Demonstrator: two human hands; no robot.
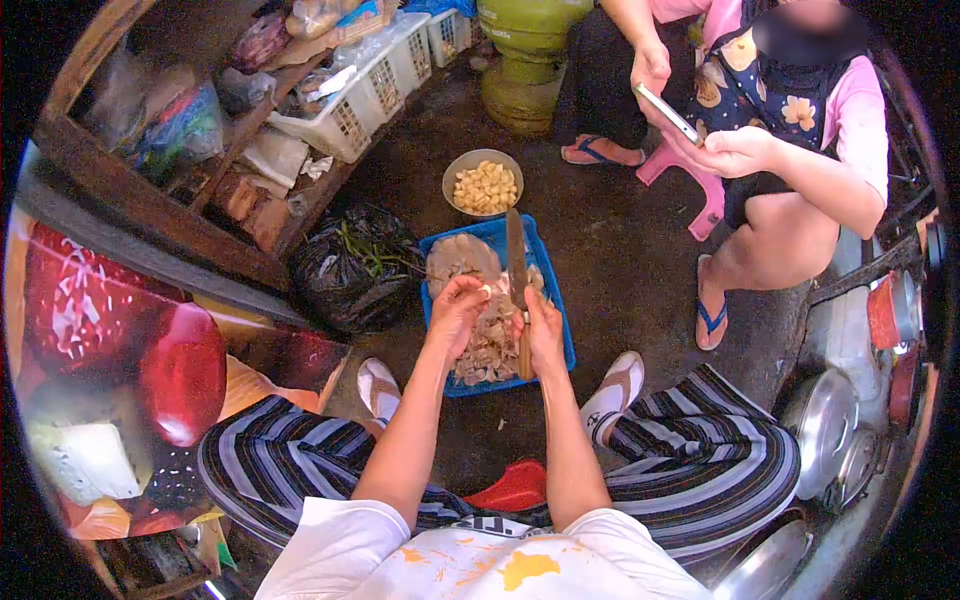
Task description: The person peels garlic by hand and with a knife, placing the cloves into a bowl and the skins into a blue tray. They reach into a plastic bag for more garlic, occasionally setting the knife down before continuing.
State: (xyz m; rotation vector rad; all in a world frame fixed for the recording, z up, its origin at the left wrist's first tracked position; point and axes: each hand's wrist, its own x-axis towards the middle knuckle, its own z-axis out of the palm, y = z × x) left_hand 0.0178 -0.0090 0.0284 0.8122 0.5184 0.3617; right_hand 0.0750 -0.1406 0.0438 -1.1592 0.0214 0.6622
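Observation:
My left hand [456,316] is closed, pinching a small pale piece [486,290] that looks like a garlic clove. In my right hand [543,328] is a knife [516,252], its wide blade pointing up and away from me. Both hands are over a blue plastic tray [562,325]. Pale brown, papery scraps [484,362] lie in the tray, with a larger pale lump [462,257] at its far left. Just beyond stands a metal bowl [450,197] holding many peeled, cream-coloured cloves [486,187].
A black plastic bag [355,275] with green stems sits left of the tray. White baskets [375,95] fill a wooden shelf. Behind stands a green gas cylinder [530,60]. At right, another person [770,215] sits holding a phone [668,113]. Pot lids [825,425] stand at far right.

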